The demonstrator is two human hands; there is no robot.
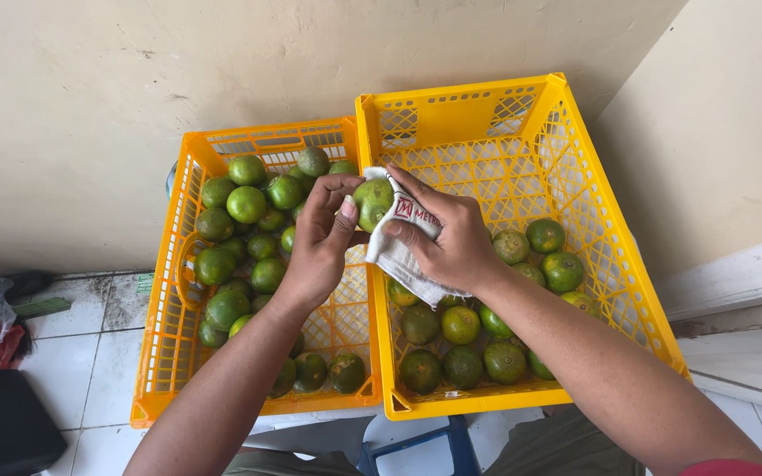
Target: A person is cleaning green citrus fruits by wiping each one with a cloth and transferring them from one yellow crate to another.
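The green orange could slip and drop, I think; only the fingertips pinch it, and the rubbing cloth pushes on it from the side; if it fell it could land in either crate or roll off onto the floor tiles. The cloth could slide loose too, since a long bit of it hangs down.

The left hand is curled partway closed; its thumb and fingers grip the orange, up in the air just over the line where the two crates meet. The right hand is bent around the white cloth and presses it on the orange's right side. The left crate holds many oranges; the right crate holds fewer, down near its front.
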